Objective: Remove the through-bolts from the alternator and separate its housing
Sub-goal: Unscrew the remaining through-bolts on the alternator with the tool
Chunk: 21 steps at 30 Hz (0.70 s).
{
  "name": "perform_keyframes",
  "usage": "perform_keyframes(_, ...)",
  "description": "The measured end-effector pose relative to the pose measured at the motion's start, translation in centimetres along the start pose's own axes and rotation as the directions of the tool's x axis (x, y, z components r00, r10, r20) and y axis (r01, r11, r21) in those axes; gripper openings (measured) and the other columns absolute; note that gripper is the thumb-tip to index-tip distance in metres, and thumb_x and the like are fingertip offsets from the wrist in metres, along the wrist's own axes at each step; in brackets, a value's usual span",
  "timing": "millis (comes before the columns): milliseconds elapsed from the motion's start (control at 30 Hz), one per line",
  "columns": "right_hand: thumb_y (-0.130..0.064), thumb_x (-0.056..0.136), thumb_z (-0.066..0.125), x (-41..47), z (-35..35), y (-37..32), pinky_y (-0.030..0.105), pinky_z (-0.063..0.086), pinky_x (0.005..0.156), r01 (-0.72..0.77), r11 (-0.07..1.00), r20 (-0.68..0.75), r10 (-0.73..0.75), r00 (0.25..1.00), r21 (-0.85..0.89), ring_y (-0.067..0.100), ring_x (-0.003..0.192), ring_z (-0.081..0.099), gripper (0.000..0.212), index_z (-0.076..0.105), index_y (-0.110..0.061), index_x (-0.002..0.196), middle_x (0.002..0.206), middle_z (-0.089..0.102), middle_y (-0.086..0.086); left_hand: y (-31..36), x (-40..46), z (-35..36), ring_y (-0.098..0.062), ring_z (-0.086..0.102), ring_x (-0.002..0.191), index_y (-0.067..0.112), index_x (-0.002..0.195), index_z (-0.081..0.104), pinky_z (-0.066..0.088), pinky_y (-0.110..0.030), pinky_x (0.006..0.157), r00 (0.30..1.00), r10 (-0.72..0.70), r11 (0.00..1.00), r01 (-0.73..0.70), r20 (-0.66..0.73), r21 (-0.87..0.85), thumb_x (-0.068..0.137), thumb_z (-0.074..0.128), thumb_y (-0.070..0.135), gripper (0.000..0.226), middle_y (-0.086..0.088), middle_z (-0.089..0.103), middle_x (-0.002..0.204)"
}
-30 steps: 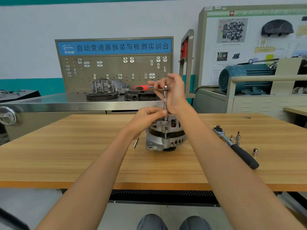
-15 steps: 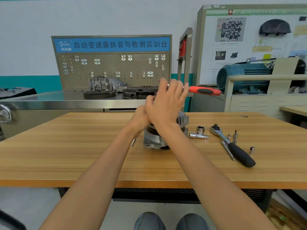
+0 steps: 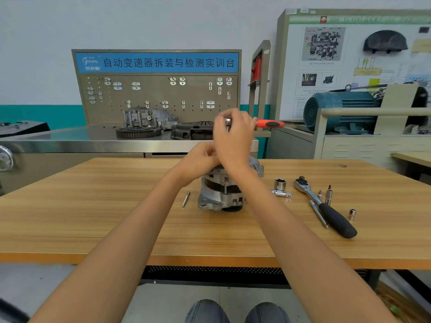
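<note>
The alternator (image 3: pixel 225 190) stands on end near the middle of the wooden tabletop (image 3: pixel 93 217), its ribbed housing halves not yet parted. A red-handled ratchet (image 3: pixel 268 124) sits above it, with a thin extension running down toward the top of the housing; where the socket meets the bolt is hidden behind the hands. The right hand (image 3: pixel 235 136) has its grip curled round the ratchet at the head end, the red handle sticking out to the right. The left hand (image 3: pixel 201 157) is curled at the top of the alternator, apparently steadying the extension or housing, though exactly what it pinches cannot be told.

The step in hand looks like backing out a through-bolt. To do it well, the extension should stay in line with the bolt, with the left hand pressing down so the socket does not ride off the head and the body does not spin on the tabletop. One loose through-bolt (image 3: pixel 185 199) lies just left of the alternator, so more likely remain.

To the right lie a large socket (image 3: pixel 280 184), a black-handled ratchet (image 3: pixel 326 209) and several small sockets (image 3: pixel 352 214).
</note>
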State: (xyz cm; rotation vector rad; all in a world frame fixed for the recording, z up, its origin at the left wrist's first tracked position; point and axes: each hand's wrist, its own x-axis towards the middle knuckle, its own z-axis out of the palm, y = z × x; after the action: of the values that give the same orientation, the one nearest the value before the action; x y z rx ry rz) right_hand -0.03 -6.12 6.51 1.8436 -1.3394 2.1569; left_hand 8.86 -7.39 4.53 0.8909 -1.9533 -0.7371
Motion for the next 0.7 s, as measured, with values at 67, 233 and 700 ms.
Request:
perform_keyframes(67, -0.012, 0.093, 0.043, 1.1, -0.7, -0.5, 0.034, 0.036, 0.092, -0.244, 0.919, 0.133, 0.213, 0.968, 0.308, 0.012, 0.086, 0.051, 0.028, 0.059, -0.012, 0.070, 0.081, 0.057, 0.000, -0.4, -0.1, 0.3, -0.001, 0.053, 0.055, 0.018, 0.081, 0.066, 0.043, -0.015, 0.056, 0.999, -0.015, 0.998, 0.014, -0.031, -0.056, 0.090, 0.060, 0.008, 0.015, 0.004, 0.062, 0.061)
perform_keyframes(233, -0.033, 0.097, 0.032, 4.2, -1.3, 0.1, 0.039, 0.047, 0.086, -0.714, 0.276, 0.649, 0.299, 0.700, 0.643, 0.023, 0.062, 0.055, 0.058, 0.040, -0.013, 0.043, 0.048, 0.046, 0.007, -0.3, 0.1, 0.8, 0.003, 0.060, 0.064, 0.018, 0.084, 0.064, 0.045, -0.013, 0.060, 0.998, -0.036, 0.998, 0.033, -0.056, -0.052, 0.090, 0.064, 0.019, 0.006, 0.012, 0.070, 0.066)
perform_keyframes(700, -0.017, 0.089, 0.049, -0.1, -0.2, 0.4, 0.032, 0.036, 0.097, 0.144, 0.947, 0.120, -0.113, 0.986, -0.288, 0.018, 0.098, 0.048, 0.014, 0.055, -0.009, 0.097, 0.098, 0.053, 0.004, -0.3, -0.5, 0.8, -0.007, 0.054, 0.062, 0.010, 0.076, 0.060, 0.042, -0.019, 0.059, 0.995, -0.021, 0.998, 0.015, -0.102, -0.059, 0.090, 0.050, -0.007, 0.024, -0.001, 0.057, 0.066)
